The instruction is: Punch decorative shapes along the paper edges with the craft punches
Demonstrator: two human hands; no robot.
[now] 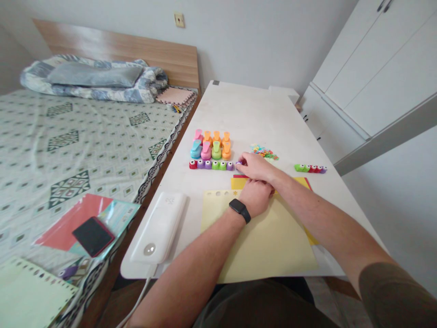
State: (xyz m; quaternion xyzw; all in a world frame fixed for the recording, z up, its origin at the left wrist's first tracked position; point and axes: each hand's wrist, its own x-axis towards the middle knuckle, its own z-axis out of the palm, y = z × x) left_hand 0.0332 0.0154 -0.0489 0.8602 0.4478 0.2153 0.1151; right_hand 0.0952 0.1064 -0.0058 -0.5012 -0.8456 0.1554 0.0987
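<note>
My right hand reaches across to the left, its fingertips pinching a small purple craft punch at the right end of a row of small punches. Below it, my left hand, with a black watch on the wrist, rests over the top of a pale yellow paper sheet. Its fingers are curled and partly hidden under my right forearm, so what they hold cannot be seen. Along the sheet's top left edge run several punched shapes. Deeper yellow paper and a red sheet lie underneath.
Larger coloured punches stand in two rows behind the small ones. Colourful paper cutouts are heaped past my right hand. More small punches line up at right. A white corded device sits front left; a phone lies on the bed.
</note>
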